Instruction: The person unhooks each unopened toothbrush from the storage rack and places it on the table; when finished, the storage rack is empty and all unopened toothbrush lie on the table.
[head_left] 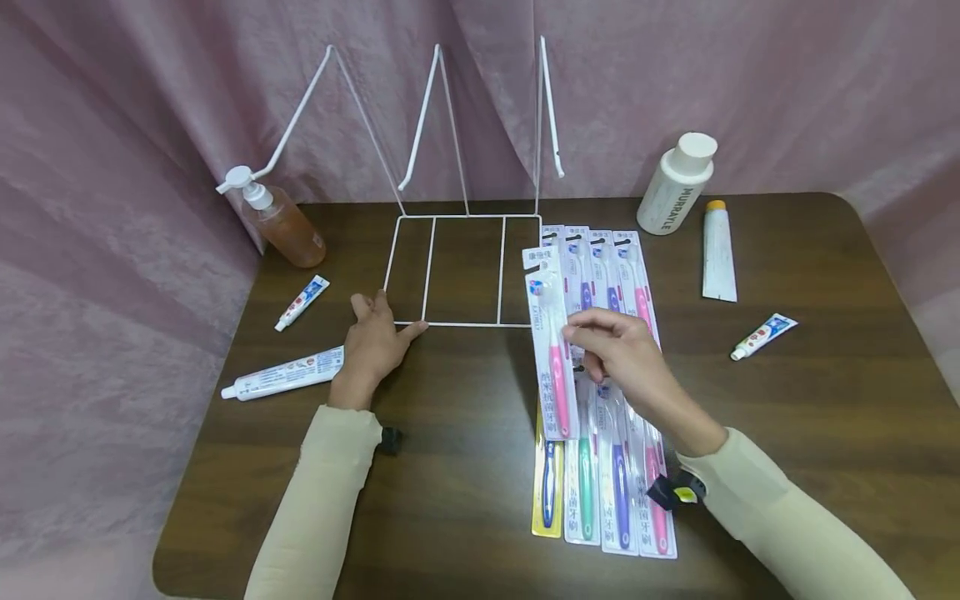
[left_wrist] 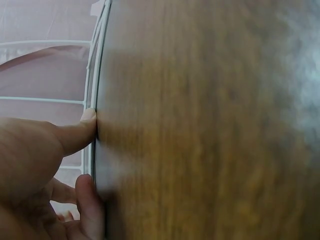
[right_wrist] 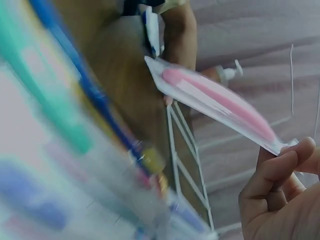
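Observation:
My right hand pinches a packaged pink toothbrush by its edge and holds it up off the table, just right of the white wire rack. In the right wrist view the pink toothbrush pack slants away from my fingers toward the rack. My left hand lies flat on the table with straight fingers touching the rack's front left corner. Its fingertips press against the rack's wire. Several more toothbrush packs lie in rows under and beyond my right hand.
A pump bottle, a small toothpaste and a large tube lie on the left. On the right are a white bottle, an orange-capped tube and another small toothpaste. Pink curtain surrounds the brown table.

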